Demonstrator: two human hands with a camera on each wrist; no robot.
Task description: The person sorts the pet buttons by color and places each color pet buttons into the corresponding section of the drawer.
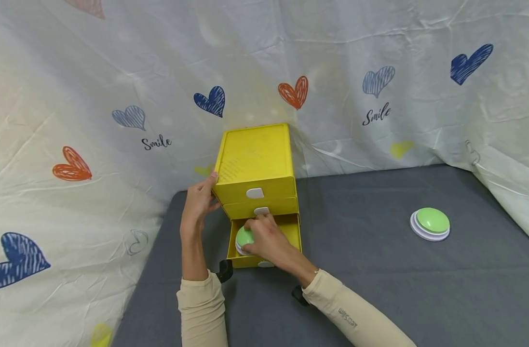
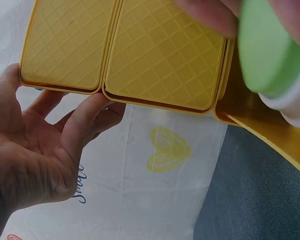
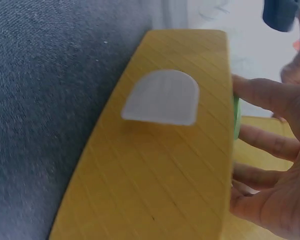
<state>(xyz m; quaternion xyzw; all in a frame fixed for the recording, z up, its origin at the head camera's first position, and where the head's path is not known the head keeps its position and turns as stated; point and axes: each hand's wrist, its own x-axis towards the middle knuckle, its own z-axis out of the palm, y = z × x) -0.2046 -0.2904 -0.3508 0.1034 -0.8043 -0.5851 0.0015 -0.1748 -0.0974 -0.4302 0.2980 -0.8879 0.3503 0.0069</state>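
Note:
A yellow drawer unit [image 1: 257, 154] stands against the curtain, with white tabs on its drawers. My left hand [image 1: 196, 205] holds its left side near the front, thumb at the top corner and bent fingers along the side wall. The bottom drawer [image 1: 242, 262] is pulled out. Over its left part, my right hand [image 1: 270, 241] grips a round push button [image 1: 244, 236] with a green dome and white base. In the left wrist view the green button [image 2: 267, 55] appears tilted beside the drawer wall. The drawer front [image 3: 155, 165] mostly hides the button in the right wrist view.
A second green-and-white push button [image 1: 432, 220] lies on the dark grey tabletop [image 1: 359, 260] to the right. A white curtain [image 1: 333, 120] printed with hearts hangs behind and on both sides.

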